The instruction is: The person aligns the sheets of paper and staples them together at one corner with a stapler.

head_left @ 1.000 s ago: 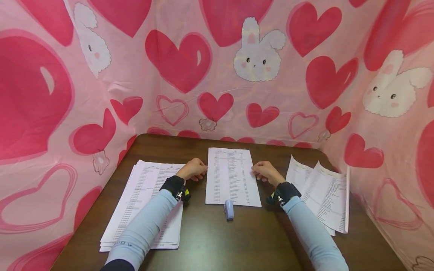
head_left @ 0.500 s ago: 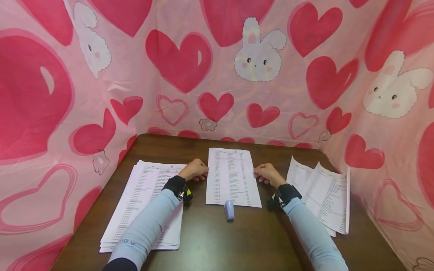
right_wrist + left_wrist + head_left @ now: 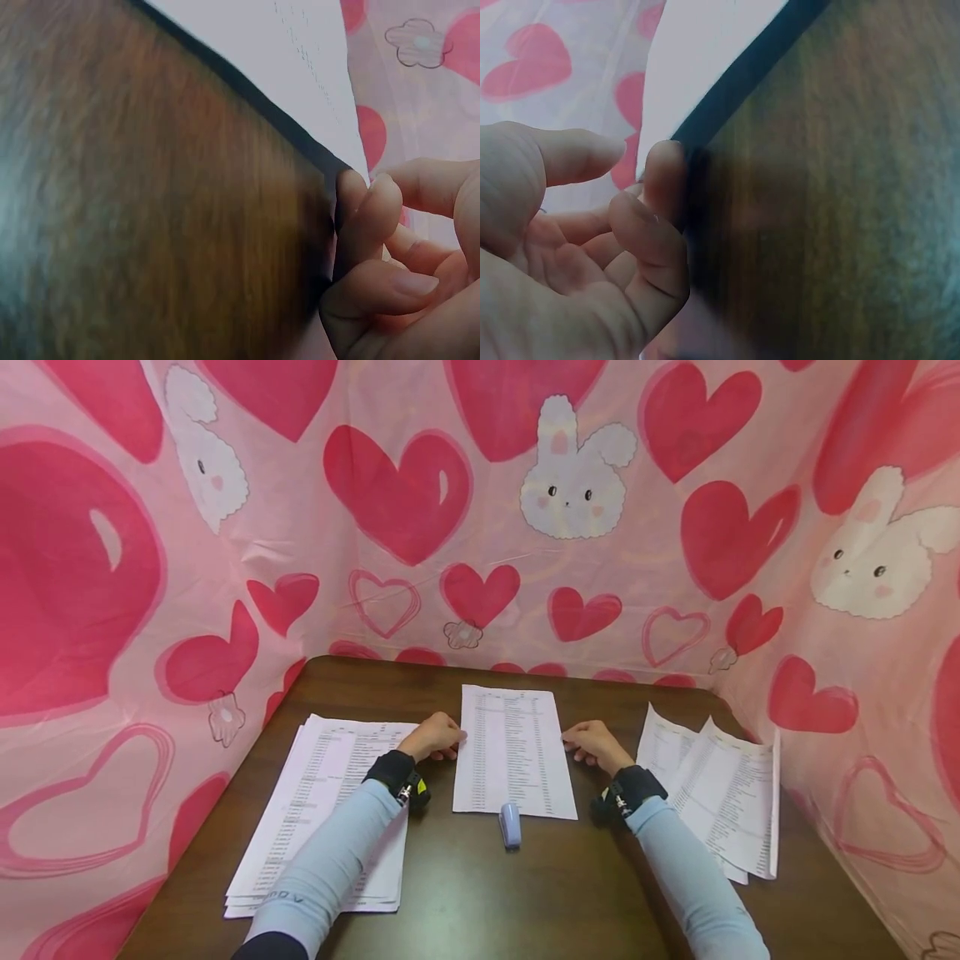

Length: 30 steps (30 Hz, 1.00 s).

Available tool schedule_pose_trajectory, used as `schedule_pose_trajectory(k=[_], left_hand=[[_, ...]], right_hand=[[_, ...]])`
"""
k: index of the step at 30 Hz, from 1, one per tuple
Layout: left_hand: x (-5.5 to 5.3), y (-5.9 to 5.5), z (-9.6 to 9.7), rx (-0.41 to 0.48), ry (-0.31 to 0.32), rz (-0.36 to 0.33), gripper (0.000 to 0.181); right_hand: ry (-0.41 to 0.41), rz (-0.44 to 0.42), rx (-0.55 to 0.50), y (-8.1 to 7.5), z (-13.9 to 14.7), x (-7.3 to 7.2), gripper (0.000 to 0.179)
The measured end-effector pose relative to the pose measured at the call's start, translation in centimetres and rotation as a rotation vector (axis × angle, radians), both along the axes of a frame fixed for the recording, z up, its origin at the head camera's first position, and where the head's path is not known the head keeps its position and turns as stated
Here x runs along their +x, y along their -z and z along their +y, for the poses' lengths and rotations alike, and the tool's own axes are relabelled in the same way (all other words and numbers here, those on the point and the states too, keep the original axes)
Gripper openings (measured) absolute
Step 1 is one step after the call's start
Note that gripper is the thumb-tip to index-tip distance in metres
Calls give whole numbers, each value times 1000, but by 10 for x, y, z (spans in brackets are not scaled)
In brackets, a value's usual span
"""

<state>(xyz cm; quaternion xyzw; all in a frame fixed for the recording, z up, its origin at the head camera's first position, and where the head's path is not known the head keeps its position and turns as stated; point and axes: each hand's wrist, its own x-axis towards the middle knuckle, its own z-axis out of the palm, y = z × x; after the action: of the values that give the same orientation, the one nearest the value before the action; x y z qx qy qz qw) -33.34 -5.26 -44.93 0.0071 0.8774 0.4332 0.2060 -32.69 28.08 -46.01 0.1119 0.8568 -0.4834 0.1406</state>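
A printed sheet of paper (image 3: 517, 752) lies upright before me in the middle of the table. My left hand (image 3: 435, 737) pinches its left edge between thumb and index finger; in the left wrist view the paper's edge (image 3: 697, 45) reaches down between them. My right hand (image 3: 596, 743) holds the right edge by the fingertips, the other fingers loosely curled. In the right wrist view the paper (image 3: 300, 75) runs to that thumb and index finger. A small lavender stapler (image 3: 510, 827) is at the sheet's near edge, its far end overlapping the paper in view.
A stack of printed sheets (image 3: 300, 827) lies on the left, partly under my left forearm. More sheets (image 3: 738, 802), with curled edges, lie on the right beyond my right forearm. The brown table (image 3: 480, 902) is walled by a pink heart-patterned curtain (image 3: 420, 635).
The sheet's near end has shifted slightly left against the stapler. Both hands stay at its side edges with only small movements. The head view has turned a little.
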Motion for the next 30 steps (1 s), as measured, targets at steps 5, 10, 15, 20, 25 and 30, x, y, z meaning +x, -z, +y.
schedule_pose_trajectory(k=[5, 10, 15, 20, 25, 30], left_hand=[[1, 5, 2, -27, -12, 28, 19], [2, 6, 3, -38, -26, 44, 16], [0, 4, 4, -55, -34, 57, 19], [-2, -2, -1, -51, -18, 101, 21], [-6, -14, -10, -49, -11, 148, 24], [-10, -31, -17, -32, -8, 181, 25]], right_hand=[[-11, 5, -26, 3, -5, -1, 29], [3, -4, -61, 5, -7, -3, 28], [-1, -4, -65, 3, -11, -5, 25], [-8, 21, -71, -1, -18, -9, 21], [-30, 51, -62, -13, -21, -13, 22], [-29, 94, -42, -28, -22, -18, 24]])
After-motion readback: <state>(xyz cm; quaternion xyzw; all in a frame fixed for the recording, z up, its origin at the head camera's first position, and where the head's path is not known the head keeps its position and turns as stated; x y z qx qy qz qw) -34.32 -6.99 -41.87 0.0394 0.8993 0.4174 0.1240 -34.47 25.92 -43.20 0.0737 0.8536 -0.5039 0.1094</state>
